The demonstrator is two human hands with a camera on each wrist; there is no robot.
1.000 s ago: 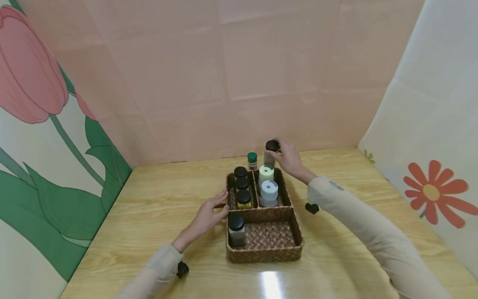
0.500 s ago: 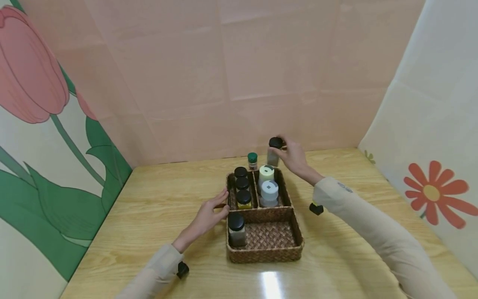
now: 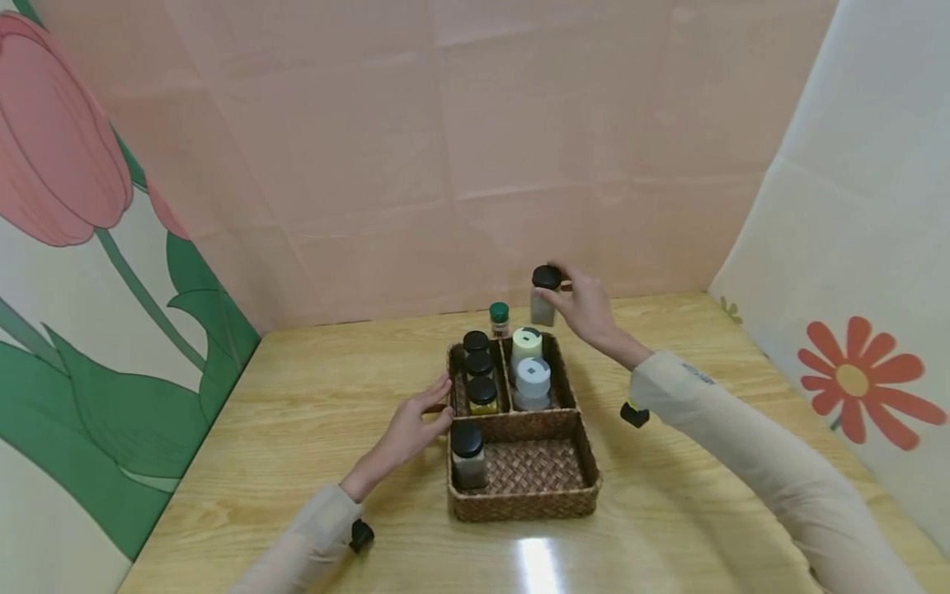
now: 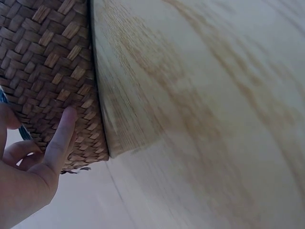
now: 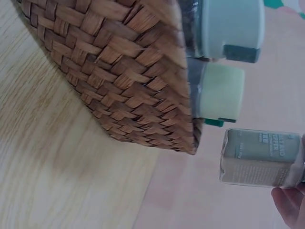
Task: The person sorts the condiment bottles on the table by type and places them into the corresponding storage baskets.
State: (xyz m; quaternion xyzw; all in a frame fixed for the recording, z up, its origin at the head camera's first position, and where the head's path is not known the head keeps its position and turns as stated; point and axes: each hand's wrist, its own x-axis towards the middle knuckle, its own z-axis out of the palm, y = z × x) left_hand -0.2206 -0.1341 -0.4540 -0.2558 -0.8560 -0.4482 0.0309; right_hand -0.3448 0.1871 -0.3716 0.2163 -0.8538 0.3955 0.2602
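My right hand [image 3: 589, 309] holds a clear spice jar [image 3: 543, 304] by its black lid, just beyond the far right end of the woven basket [image 3: 527, 505]. In the right wrist view this spice jar [image 5: 262, 157] has a printed label with the word "pepper" and hangs clear of the basket. My left hand [image 3: 408, 429] rests against the basket's left wall with extended fingers. In the left wrist view one finger of the left hand [image 4: 33, 176] lies straight against the weave. The basket's near compartment has one black-lidded jar [image 3: 469, 456] at its left side.
Several black-lidded jars [image 3: 482, 394] fill the far left compartment. A white-capped bottle [image 3: 533, 379] and a pale yellow-capped bottle [image 3: 527, 346] stand in the far right one. Behind the basket is a green-capped bottle [image 3: 500, 318]. A pink backdrop [image 3: 460, 165] rises behind the table [image 3: 326, 388].
My right hand has moved a little to the right and upward with the spice jar. The left hand has stayed at the basket's left wall.
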